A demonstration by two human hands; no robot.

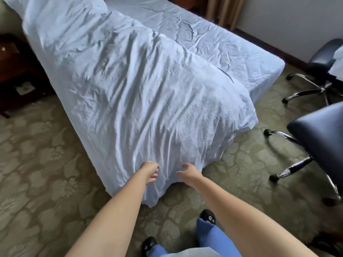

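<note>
A wrinkled pale blue duvet [130, 93] lies along the near half of the bed and hangs over its foot end down to the carpet. My left hand [150, 171] grips a fold of the duvet at the hanging edge, fingers curled into the cloth. My right hand [189, 171] hovers just to the right of it, fingers spread and slightly bent, close to the duvet but holding nothing. A fitted blue sheet [213, 43] covers the far half of the mattress.
A dark wooden nightstand [16, 75] stands left of the bed. Two black office chairs with chrome legs, the near chair [319, 132] and the far chair [326, 60], stand on the right. Patterned green carpet [46, 164] surrounds the bed. My feet in black shoes are below.
</note>
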